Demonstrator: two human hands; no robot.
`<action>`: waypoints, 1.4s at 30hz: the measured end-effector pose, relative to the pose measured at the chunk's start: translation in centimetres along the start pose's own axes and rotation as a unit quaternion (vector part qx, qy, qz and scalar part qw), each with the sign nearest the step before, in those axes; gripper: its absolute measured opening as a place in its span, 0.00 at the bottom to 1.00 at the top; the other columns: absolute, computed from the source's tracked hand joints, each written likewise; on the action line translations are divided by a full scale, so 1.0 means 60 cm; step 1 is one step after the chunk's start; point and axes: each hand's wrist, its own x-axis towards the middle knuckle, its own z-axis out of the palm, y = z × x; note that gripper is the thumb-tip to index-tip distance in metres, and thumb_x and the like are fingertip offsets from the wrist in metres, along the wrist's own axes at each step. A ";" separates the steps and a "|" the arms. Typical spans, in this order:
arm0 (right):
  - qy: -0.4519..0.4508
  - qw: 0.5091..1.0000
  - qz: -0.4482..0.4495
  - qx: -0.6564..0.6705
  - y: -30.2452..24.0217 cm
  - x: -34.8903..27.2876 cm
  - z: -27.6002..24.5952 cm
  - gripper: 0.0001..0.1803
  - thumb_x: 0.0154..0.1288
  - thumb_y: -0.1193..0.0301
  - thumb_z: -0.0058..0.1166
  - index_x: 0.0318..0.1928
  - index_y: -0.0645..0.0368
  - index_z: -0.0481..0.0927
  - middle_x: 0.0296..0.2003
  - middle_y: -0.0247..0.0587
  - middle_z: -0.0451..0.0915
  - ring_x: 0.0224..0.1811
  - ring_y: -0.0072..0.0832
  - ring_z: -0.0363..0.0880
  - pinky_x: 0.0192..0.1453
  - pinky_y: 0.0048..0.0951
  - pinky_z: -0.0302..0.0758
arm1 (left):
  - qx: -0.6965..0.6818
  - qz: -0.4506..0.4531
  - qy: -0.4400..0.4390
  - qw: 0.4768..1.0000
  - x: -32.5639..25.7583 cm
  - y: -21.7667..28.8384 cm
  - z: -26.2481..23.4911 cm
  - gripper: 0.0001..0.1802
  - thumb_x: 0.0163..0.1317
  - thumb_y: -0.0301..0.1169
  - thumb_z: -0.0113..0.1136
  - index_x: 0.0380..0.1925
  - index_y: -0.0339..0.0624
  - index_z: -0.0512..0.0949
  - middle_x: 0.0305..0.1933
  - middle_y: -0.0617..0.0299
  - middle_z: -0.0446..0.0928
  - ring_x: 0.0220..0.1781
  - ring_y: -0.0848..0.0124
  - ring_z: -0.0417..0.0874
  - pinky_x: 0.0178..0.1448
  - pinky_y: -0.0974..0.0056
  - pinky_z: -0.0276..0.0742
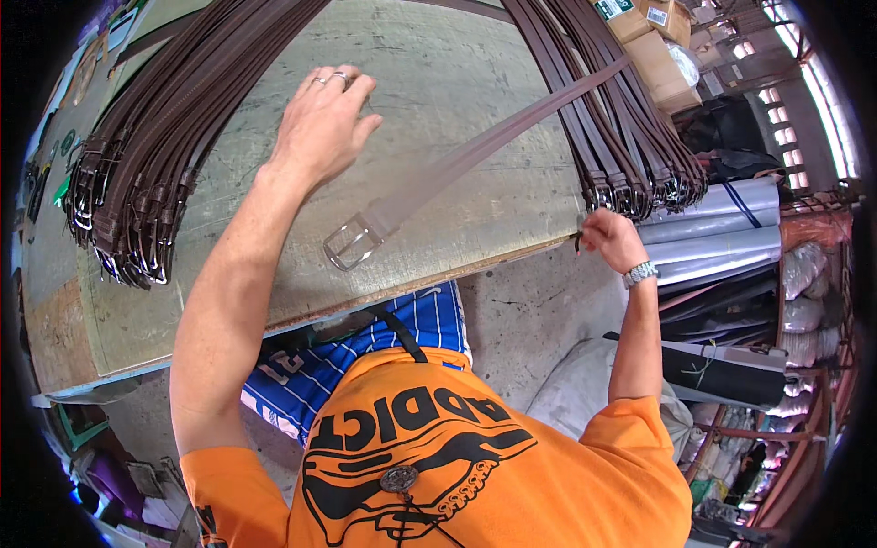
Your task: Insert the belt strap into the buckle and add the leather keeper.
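My left hand [327,123], with rings on it, is over the middle of the worktable [438,91]; its fingers are bent, the thumb stands apart and it holds nothing. A brown belt [466,160], smeared by motion, slants across the tabletop, its silver buckle [353,242] near the front edge. By the table's right corner, my right hand [612,239] is closed in a pinch on a small dark piece [578,241], too little seen to name. Just beyond that hand are the buckles of a bundle of dark brown belts [603,110].
Another thick bundle of brown belts [192,119] lies at the left of the table, buckles toward me. Cardboard boxes [660,68] stand at the far right. Silvery rolls [722,228] and a shelf rack [804,438] are on the right. A pale sack [580,388] sits below.
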 end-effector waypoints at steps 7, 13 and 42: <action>-0.058 0.994 -0.022 -0.088 0.008 -0.004 -0.020 0.04 0.66 0.79 0.59 0.40 0.66 0.82 0.27 0.43 0.85 0.31 0.25 0.85 0.37 0.28 0.80 | -0.013 0.012 -0.027 0.999 -0.001 -0.006 -0.024 0.16 0.67 0.42 0.65 0.47 0.44 0.82 0.54 0.56 0.82 0.64 0.54 0.76 0.71 0.52 0.70; 0.013 0.993 -0.056 0.098 -0.075 -0.016 -0.068 0.06 0.74 0.80 0.53 0.48 0.68 0.78 0.37 0.38 0.84 0.38 0.22 0.83 0.43 0.25 0.80 | -0.055 -0.083 0.037 0.994 -0.013 -0.031 -0.068 0.24 0.64 0.48 0.67 0.48 0.40 0.81 0.53 0.50 0.81 0.60 0.50 0.78 0.66 0.51 0.72; -0.223 0.958 -0.089 0.157 -0.116 0.122 0.040 0.07 0.73 0.76 0.55 0.47 0.65 0.82 0.34 0.28 0.81 0.35 0.15 0.75 0.42 0.22 0.74 | -0.189 -0.097 -0.047 0.976 -0.156 0.100 -0.094 0.19 0.75 0.41 0.54 0.39 0.34 0.82 0.31 0.53 0.80 0.39 0.53 0.81 0.49 0.53 0.76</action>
